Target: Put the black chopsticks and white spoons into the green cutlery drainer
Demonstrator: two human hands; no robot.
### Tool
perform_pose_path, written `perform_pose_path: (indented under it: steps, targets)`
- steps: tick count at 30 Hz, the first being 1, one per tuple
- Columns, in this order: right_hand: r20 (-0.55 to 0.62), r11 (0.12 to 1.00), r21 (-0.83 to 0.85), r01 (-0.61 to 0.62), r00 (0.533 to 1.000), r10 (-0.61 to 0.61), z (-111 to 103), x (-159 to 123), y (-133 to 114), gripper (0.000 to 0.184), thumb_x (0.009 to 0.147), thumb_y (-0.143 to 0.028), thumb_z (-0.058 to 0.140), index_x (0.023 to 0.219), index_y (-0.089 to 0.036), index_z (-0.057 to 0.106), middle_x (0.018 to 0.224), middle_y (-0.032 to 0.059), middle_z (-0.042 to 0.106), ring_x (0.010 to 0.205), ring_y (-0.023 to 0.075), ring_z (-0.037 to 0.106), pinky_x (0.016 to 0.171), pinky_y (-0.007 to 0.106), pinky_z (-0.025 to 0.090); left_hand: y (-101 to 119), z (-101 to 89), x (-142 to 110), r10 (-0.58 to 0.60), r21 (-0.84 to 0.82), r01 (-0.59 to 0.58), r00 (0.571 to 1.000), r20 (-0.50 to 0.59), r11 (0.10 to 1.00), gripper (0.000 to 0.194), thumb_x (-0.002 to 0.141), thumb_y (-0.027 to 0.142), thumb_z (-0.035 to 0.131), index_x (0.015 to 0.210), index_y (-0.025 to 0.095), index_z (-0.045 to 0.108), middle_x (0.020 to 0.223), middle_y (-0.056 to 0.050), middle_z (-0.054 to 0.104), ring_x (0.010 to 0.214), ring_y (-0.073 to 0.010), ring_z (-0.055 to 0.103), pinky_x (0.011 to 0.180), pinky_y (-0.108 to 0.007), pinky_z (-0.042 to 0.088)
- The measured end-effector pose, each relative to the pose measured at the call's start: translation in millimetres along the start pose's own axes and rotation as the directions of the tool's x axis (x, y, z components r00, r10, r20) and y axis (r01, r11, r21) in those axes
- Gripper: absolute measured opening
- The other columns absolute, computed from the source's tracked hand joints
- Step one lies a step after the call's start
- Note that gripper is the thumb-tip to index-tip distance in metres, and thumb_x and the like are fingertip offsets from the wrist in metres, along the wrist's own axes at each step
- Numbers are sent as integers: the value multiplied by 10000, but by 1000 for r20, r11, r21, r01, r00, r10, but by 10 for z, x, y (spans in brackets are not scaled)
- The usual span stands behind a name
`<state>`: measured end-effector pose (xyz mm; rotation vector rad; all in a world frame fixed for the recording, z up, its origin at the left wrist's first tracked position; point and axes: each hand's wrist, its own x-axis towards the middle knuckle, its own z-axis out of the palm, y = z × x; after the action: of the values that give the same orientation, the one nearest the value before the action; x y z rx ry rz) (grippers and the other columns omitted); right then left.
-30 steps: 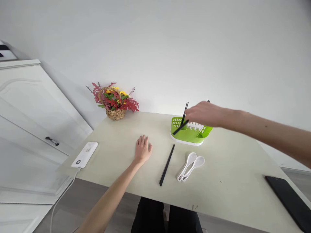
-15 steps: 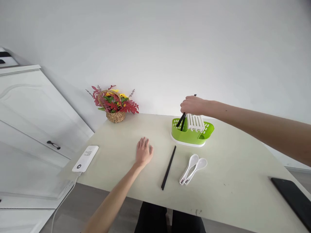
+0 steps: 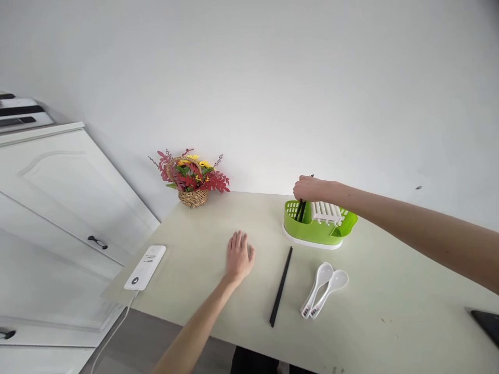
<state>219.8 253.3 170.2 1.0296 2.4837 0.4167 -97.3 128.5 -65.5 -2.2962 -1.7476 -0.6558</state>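
My right hand [image 3: 307, 188] is closed around a pair of black chopsticks [image 3: 300, 211], whose lower ends are down in the left compartment of a green utensil holder [image 3: 312, 231]. A white slatted rack [image 3: 326, 212] sits over the middle of the holder, which rests on a white base. My left hand [image 3: 239, 255] lies flat on the table, fingers stretched out, holding nothing. To its right lies another pair of black chopsticks [image 3: 281, 286], side by side. Beyond those, two white spoons [image 3: 324, 291] lie close together, bowls toward the holder.
A wicker basket of artificial flowers [image 3: 194, 197] stands by the wall at the back left. A white power bank [image 3: 145, 267] with a cable lies at the table's left edge. Part of a black phone [image 3: 487, 324] shows at the far right. White cabinets [image 3: 58, 208] stand at left.
My right hand has lowered a little with the chopsticks, which now stand more upright in the holder. The view has shifted slightly; my left hand stays flat on the table.
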Motion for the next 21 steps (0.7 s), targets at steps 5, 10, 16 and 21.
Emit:
perform_pose_path:
  steps: [5,10,16,21]
  targets:
    - [83,998,32,-48,996,45,-6,101,66,174,791,-49,662,694,-188,699,729,44,702,674,172,591,765,333,368,12,-11,-11,-7,-26,7,1000,-7,1000,479,1021,283,474,1464,133,578,1597,-183,523,1527,-348,441,1260,-548,374]
    - [141,994,43,-96,986,89,-32,139,101,152,772,-52,641,738,-180,717,762,81,710,734,207,640,781,359,406,26,-31,-19,-1,-21,1,1000,-6,1000,476,1026,282,460,1455,114,582,1596,-193,521,1528,-349,437,1260,-543,378]
    - [163,989,66,-130,980,118,-14,181,131,205,744,-5,645,652,-188,660,678,64,644,696,209,588,748,359,390,31,-34,-23,6,-15,-7,1000,-21,1000,472,1020,278,466,1457,138,576,1581,-183,537,1515,-350,454,1239,-557,405]
    - [116,987,85,-138,985,127,59,243,191,234,742,-17,671,615,-207,622,652,37,610,678,193,548,788,360,388,33,-44,-21,-1,-19,0,1000,-14,1000,467,1015,275,480,1448,130,581,1577,-190,537,1513,-345,455,1248,-540,397]
